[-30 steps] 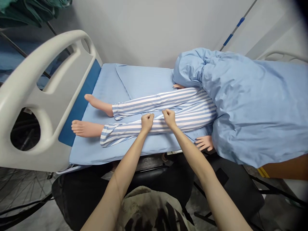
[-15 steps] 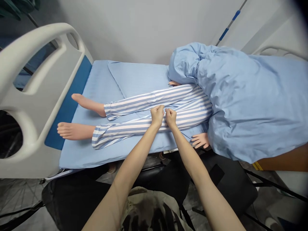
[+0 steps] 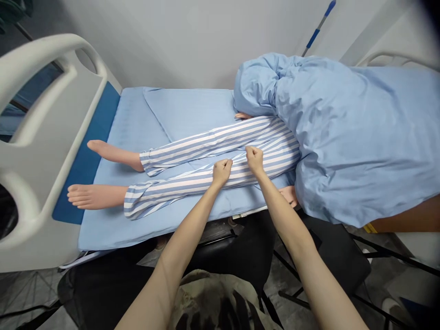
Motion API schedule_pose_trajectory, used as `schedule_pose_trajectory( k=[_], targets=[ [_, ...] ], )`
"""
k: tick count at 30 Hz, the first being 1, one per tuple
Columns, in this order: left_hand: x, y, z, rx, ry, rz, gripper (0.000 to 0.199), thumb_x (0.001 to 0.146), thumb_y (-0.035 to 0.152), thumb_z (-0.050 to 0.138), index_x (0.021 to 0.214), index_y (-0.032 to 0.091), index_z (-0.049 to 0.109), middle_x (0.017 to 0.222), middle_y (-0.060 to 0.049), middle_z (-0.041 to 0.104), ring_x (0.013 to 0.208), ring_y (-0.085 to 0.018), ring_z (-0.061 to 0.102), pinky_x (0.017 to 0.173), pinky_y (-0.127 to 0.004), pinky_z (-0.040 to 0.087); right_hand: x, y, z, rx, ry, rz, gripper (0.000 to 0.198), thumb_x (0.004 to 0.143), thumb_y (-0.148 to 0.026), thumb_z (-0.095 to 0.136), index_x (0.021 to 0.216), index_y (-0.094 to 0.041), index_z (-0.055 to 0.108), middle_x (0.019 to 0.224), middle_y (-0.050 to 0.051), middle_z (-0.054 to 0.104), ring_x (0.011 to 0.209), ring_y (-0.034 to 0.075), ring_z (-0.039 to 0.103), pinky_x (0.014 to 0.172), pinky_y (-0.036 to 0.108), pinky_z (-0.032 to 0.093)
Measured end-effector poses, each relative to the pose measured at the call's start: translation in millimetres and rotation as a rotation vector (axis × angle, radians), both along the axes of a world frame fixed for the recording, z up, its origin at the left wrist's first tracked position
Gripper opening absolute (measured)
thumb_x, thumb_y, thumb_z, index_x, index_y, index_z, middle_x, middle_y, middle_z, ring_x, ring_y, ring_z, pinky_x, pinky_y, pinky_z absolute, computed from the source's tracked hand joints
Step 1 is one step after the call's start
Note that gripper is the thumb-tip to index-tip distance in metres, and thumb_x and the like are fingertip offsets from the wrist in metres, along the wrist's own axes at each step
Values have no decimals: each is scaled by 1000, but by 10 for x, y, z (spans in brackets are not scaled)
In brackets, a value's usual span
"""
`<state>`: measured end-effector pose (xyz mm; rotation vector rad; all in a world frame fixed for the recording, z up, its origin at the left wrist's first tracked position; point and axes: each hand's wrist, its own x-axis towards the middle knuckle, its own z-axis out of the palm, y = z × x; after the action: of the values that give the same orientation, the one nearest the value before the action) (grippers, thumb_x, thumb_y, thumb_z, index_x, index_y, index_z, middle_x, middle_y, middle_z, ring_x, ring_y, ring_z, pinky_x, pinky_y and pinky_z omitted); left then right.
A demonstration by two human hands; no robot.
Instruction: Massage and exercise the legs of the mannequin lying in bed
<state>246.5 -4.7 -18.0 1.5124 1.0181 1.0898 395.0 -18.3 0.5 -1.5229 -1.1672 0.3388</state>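
Both fists are clenched, the left hand [image 3: 222, 170] and right hand [image 3: 255, 159] resting on the manikin's near striped trouser leg [image 3: 178, 185] on the bed [image 3: 154, 119]. Heavy blows could shift the leg toward the near edge. Its upper body lies hidden under the blue quilt [image 3: 347, 137] (only one manikin hand [image 3: 290, 195] peeks out).

Striped pyjama trousers [image 3: 206, 160] on manikin's legs
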Motion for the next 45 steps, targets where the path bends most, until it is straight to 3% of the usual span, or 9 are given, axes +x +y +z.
schedule_pose_trajectory(
  k=[6, 9, 13, 18, 24, 29, 33, 42, 45],
  targets=[
    [26, 40, 27, -80, -45, 14, 45, 81, 25, 56, 48, 19, 26, 48, 4, 20, 51, -8, 22, 53, -28, 17, 221, -110, -202, -130, -305, -138, 41, 85, -24, 49, 51, -20, 27, 51, -5, 21, 53, 10, 20, 59, 28, 18],
    [191, 96, 160, -198, -201, 42, 41, 77, 20, 55, 46, 19, 29, 46, 4, 23, 48, -8, 22, 51, -27, 18, 211, -102, -227, -68, -256, -159, 42, 88, -27, 46, 52, -21, 24, 50, -5, 20, 52, 9, 22, 58, 28, 18],
    [581, 74, 254, -226, -346, -80, 39, 73, 17, 57, 46, 19, 29, 46, 5, 26, 48, -7, 22, 50, -26, 20, 257, -88, -189, -10, -125, -159, 44, 92, -35, 42, 54, -21, 23, 51, -4, 24, 53, 9, 25, 56, 27, 21],
    [916, -90, 79, -104, -119, 51, 42, 75, 15, 56, 47, 19, 26, 46, 5, 24, 51, -8, 23, 53, -27, 19, 264, -111, -216, 14, -61, -212, 47, 97, -44, 35, 56, -22, 25, 52, -3, 28, 55, 11, 28, 56, 27, 23],
    [924, -110, 37, -23, 10, 61, 45, 77, 15, 57, 46, 19, 26, 45, 6, 24, 50, -9, 23, 54, -29, 20, 281, -98, -175, -6, -37, -187, 50, 97, -49, 35, 56, -22, 25, 51, -4, 28, 53, 11, 28, 55, 28, 24],
    [914, -110, 43, 2, 35, 38, 44, 76, 14, 58, 48, 19, 25, 48, 6, 21, 51, -9, 23, 56, -28, 21, 752, -80, 11, 10, -190, -212, 49, 98, -45, 37, 57, -21, 25, 53, -4, 26, 54, 10, 28, 56, 28, 22],
    [898, -145, 15, -9, 68, 33, 44, 75, 14, 59, 48, 19, 24, 50, 5, 20, 52, -9, 23, 56, -28, 21, 1086, -77, -40, -40, -288, -354, 49, 97, -38, 40, 55, -21, 24, 51, -4, 23, 53, 10, 24, 57, 30, 18],
    [1349, -65, 348, -5, 26, 60, 46, 77, 14, 60, 49, 18, 23, 50, 5, 19, 54, -9, 20, 57, -30, 18, 1081, -106, -125, -5, -330, -386, 49, 98, -41, 35, 56, -21, 24, 51, -4, 24, 53, 10, 22, 57, 30, 18],
    [1425, -45, 309, -63, -21, 58, 45, 79, 14, 59, 50, 19, 24, 51, 5, 20, 55, -9, 21, 57, -29, 19, 1123, -95, -140, -6, -321, -390, 51, 98, -47, 33, 56, -21, 23, 51, -4, 23, 54, 10, 22, 56, 29, 19]
  ],
)
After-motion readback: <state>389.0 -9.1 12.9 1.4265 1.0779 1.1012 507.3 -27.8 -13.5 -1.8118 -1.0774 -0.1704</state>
